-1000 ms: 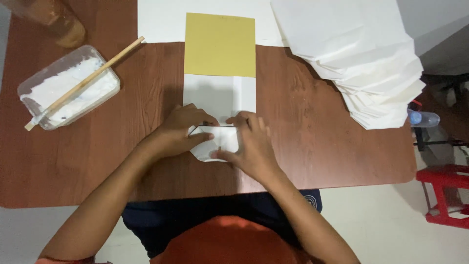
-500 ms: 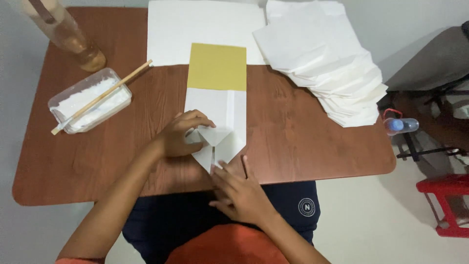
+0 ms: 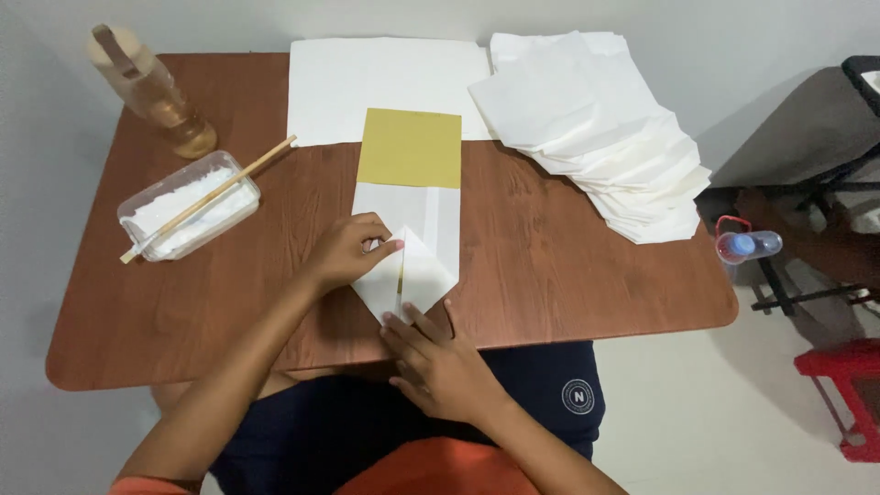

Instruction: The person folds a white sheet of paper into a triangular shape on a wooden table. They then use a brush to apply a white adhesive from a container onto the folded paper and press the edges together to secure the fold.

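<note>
white paper bag blank, flat on the wood table near the front edge, w/ a mustard-yellow panel at its far end. near end is folded into a point, two corner flaps meeting at a centre seam. left hand rests on the left flap, fingers curled and pressing down, not pinching anything. right hand lies flat at the tip of the point, fingers stretched out on the paper and table edge, holding it down, no grasp either.

to do this fold well, imo: keep the left fingers pinning the flap so the seam doesn't drift, run the right fingertips outward along the crease from tip to corner, firm and even, and check both flaps mirror each other before sharpening.

further out: large white sheet under the yellow end, fanned stack of white sheets to the right, clear tub of white paste w/ a wooden stick across it on the left, a tan bottle at the far-left corner. off the table, small water bottle and red stool.
</note>
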